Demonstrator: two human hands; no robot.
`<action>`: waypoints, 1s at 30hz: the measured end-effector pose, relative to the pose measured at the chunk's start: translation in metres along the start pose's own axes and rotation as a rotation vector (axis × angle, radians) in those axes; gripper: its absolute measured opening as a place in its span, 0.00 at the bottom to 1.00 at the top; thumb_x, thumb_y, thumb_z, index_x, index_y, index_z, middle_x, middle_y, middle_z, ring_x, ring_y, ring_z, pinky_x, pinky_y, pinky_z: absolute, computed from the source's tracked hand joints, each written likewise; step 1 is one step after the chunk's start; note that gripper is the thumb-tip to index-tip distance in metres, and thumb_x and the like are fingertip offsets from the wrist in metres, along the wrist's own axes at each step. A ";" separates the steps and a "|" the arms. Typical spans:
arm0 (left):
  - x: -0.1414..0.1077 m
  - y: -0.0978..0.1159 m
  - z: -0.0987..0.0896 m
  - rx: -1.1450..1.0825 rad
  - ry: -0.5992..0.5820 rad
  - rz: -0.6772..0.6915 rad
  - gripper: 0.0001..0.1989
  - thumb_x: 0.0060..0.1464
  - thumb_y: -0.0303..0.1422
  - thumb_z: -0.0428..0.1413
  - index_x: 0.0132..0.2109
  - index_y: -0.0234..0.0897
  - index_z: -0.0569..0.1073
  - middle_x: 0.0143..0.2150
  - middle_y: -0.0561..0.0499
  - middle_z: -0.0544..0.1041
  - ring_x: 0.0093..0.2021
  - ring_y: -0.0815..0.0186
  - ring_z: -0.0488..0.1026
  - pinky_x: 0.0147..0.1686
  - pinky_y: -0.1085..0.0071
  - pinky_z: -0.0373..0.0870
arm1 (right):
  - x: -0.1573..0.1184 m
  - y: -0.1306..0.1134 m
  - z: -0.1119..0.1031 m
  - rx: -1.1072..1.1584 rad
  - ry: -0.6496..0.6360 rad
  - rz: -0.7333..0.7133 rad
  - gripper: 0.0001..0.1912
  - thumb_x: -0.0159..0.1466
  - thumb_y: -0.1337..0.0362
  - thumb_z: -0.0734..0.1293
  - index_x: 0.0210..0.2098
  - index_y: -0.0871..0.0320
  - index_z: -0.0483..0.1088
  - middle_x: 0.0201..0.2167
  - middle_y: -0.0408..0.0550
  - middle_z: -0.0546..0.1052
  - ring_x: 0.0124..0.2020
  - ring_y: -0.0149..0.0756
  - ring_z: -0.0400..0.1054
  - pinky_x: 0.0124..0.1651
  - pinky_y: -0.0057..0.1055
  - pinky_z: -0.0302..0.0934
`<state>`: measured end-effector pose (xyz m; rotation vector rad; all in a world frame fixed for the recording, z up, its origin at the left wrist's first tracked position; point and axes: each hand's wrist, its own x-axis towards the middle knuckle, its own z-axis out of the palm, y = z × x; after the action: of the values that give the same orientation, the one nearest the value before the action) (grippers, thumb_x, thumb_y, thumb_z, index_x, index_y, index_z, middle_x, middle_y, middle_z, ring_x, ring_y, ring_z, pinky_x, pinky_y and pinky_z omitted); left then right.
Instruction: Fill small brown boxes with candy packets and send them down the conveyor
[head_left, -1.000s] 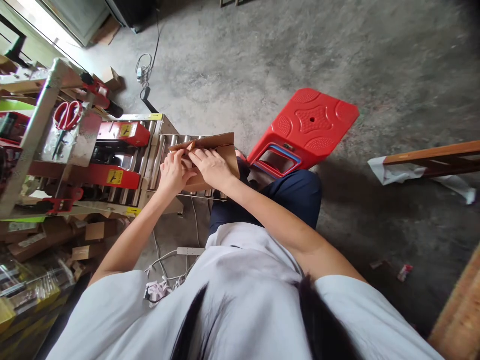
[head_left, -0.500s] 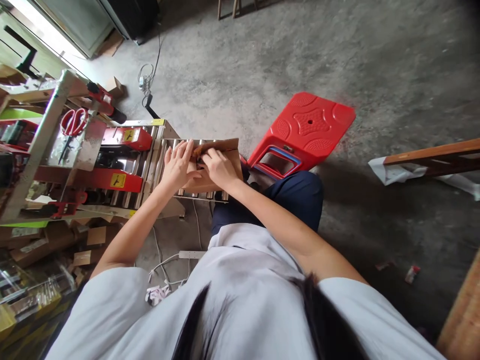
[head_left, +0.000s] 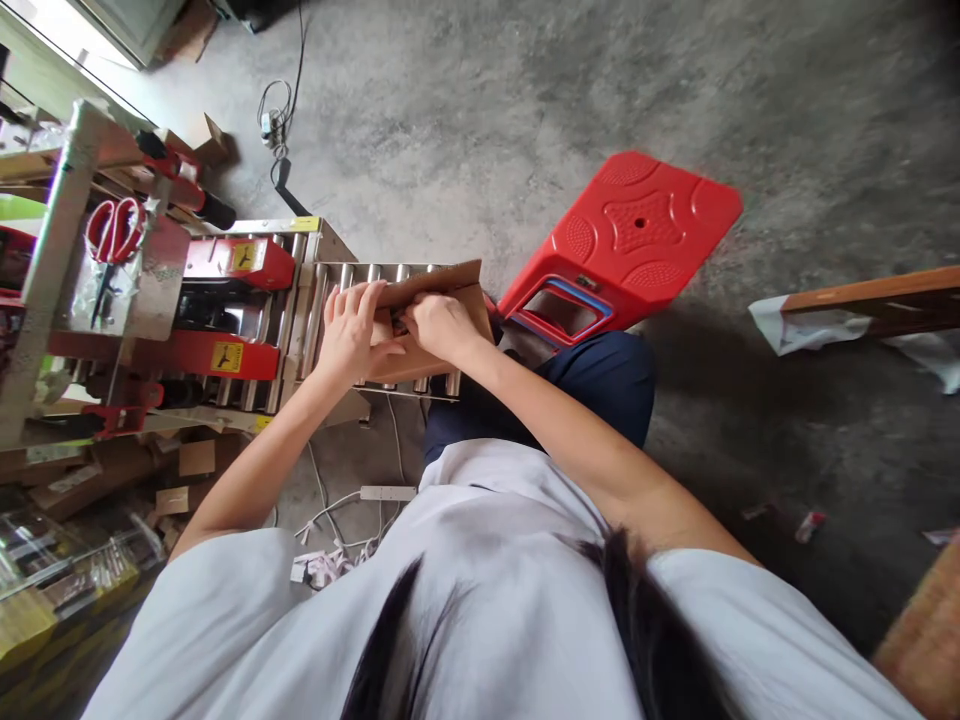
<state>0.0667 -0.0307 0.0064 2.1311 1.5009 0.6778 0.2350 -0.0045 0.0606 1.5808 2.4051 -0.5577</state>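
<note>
A small brown cardboard box (head_left: 420, 364) lies on the end rollers of a roller conveyor (head_left: 293, 320), its far flap (head_left: 439, 282) standing up and its top open. My left hand (head_left: 351, 335) rests against the box's left end, fingers stretched out and thumb reaching over the opening. Over the right part of the box, my right hand (head_left: 442, 326) is closed, its fingertips down in the opening. What they pinch is hidden; only a small dark bit shows between the hands.
Left of the box stands a taping machine with red guides (head_left: 225, 355), and red-handled scissors (head_left: 114, 232) lie on its plate. A red plastic stool (head_left: 637, 225) is at the right. Cardboard boxes (head_left: 196, 458) are piled lower left. A power strip (head_left: 388, 493) with cables lies on the floor.
My right hand's fingers have curled in more and its wrist has turned slightly. My left hand keeps its place on the box. The whole view has shifted a little.
</note>
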 end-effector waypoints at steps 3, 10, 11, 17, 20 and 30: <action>-0.016 -0.003 0.009 -0.003 0.067 0.017 0.28 0.57 0.44 0.60 0.61 0.40 0.68 0.58 0.41 0.73 0.59 0.51 0.68 0.70 0.47 0.49 | -0.028 0.018 -0.003 0.078 0.259 -0.167 0.22 0.74 0.63 0.53 0.59 0.56 0.71 0.56 0.54 0.74 0.59 0.45 0.66 0.63 0.45 0.59; -0.033 0.022 0.019 -0.007 0.010 -0.006 0.15 0.67 0.34 0.47 0.53 0.41 0.74 0.58 0.44 0.76 0.57 0.56 0.73 0.72 0.45 0.45 | -0.083 0.061 0.014 0.176 0.294 -0.082 0.32 0.70 0.53 0.61 0.68 0.63 0.60 0.70 0.57 0.60 0.73 0.50 0.46 0.74 0.53 0.45; -0.028 0.037 0.022 -0.013 -0.007 -0.019 0.16 0.67 0.35 0.48 0.56 0.38 0.73 0.60 0.41 0.74 0.61 0.53 0.70 0.71 0.44 0.46 | -0.084 0.062 0.018 0.212 0.297 -0.063 0.32 0.70 0.55 0.60 0.68 0.65 0.60 0.71 0.57 0.59 0.74 0.50 0.45 0.74 0.53 0.45; -0.002 0.138 0.062 -0.125 -0.080 -0.097 0.35 0.64 0.43 0.49 0.71 0.26 0.54 0.74 0.33 0.51 0.76 0.42 0.39 0.71 0.42 0.42 | -0.101 0.077 0.020 0.830 0.338 0.079 0.27 0.70 0.57 0.57 0.66 0.57 0.64 0.67 0.52 0.66 0.68 0.44 0.59 0.69 0.48 0.58; 0.000 0.138 0.074 -0.159 -0.059 -0.104 0.40 0.61 0.49 0.52 0.72 0.28 0.55 0.75 0.36 0.50 0.76 0.44 0.37 0.73 0.45 0.36 | -0.138 0.105 0.014 1.052 0.333 0.307 0.30 0.65 0.52 0.65 0.64 0.54 0.66 0.58 0.54 0.75 0.59 0.45 0.71 0.57 0.46 0.70; -0.026 -0.056 -0.034 -0.020 0.000 -0.226 0.28 0.62 0.38 0.49 0.66 0.33 0.63 0.68 0.44 0.66 0.70 0.54 0.58 0.71 0.51 0.52 | -0.236 0.172 0.038 0.914 0.534 0.659 0.24 0.60 0.54 0.69 0.53 0.60 0.74 0.45 0.57 0.82 0.44 0.42 0.79 0.49 0.42 0.74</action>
<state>-0.0026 -0.0348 -0.0047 1.9076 1.6946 0.6078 0.4862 -0.1563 0.0808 3.0372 1.7239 -1.3105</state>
